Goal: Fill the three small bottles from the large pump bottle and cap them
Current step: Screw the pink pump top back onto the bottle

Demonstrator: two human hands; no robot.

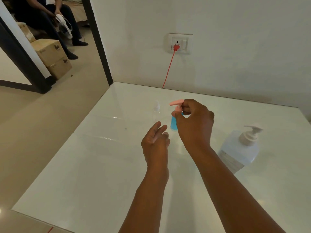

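A small blue bottle (173,123) with a pink pump cap (176,103) stands on the white table (94,165). My right hand (193,125) pinches the pink cap's neck with thumb and fingers. My left hand (156,140) hovers just left of the blue bottle, fingers relaxed, holding nothing. A small clear bottle (156,111) with a white cap stands upright farther left and back. The large pump bottle (240,148) with a whitish pump head stands at the right. A third small bottle is not in sight.
A wall socket (180,43) with a red plug and red cord (168,71) is on the wall behind the table. At upper left, beyond a doorway, cardboard boxes (52,56) sit on the floor beside a seated person (50,17).
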